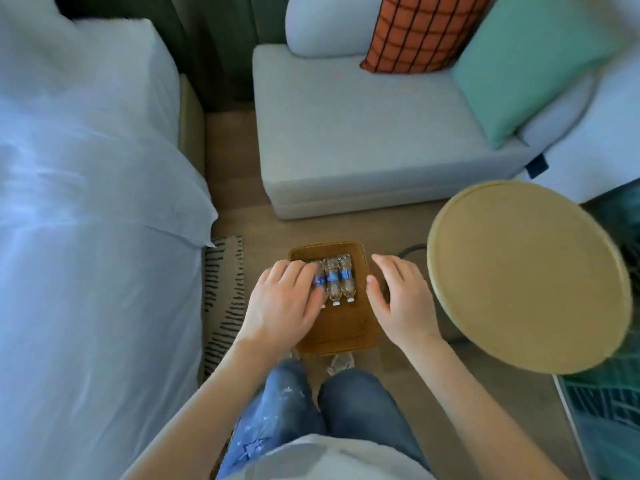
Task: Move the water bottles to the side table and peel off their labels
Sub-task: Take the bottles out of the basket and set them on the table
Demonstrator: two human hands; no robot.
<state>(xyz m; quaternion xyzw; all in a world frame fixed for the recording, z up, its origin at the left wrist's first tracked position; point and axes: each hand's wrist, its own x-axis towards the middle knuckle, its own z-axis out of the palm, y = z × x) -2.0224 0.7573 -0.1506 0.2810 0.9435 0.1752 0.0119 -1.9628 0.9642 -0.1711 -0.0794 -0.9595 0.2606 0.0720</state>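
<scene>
3 bottles [333,280], clear ribbed plastic, lie side by side in 1 brown rectangular tray [341,323] on the floor. Blue labels [345,274], 1 each; print unreadable. Left hand [282,299] lies over the leftmost; cannot tell if it grips. Right hand [401,299] spread, holding nothing, at tray's right rim. 1 round tan table [526,275] at right.
</scene>
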